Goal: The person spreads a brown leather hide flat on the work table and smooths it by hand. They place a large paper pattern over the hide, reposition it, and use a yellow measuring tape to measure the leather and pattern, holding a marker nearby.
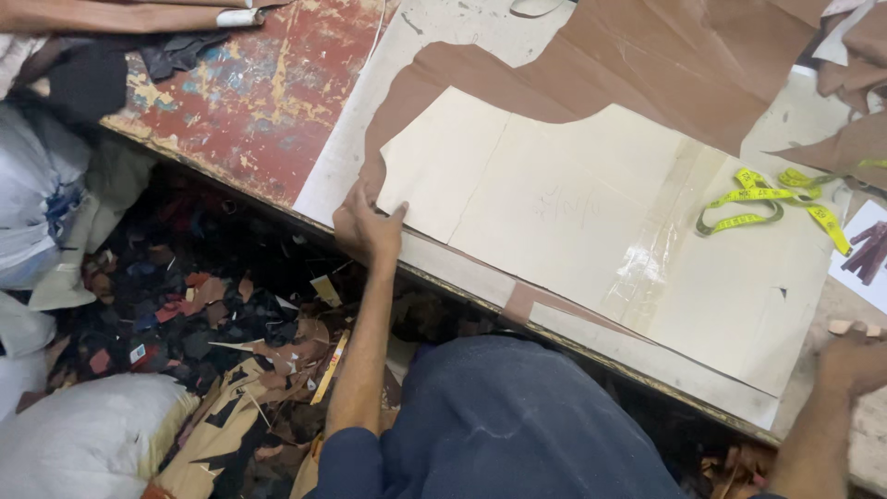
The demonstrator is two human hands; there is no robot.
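Your left hand (368, 226) presses its fingers, held close together, on the corner of the large cream card pattern (591, 240), which lies flat over the brown leather sheet (665, 55) on the surface (259, 102). Your right hand (855, 356) pinches a small pale chalk-like piece (843, 326) near the pattern's other end, beside a yellow measuring tape (758, 205).

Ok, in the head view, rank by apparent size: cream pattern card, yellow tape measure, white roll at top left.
1. cream pattern card, largest by far.
2. yellow tape measure, loosely coiled.
3. white roll, smallest, though partly cut off by the frame.
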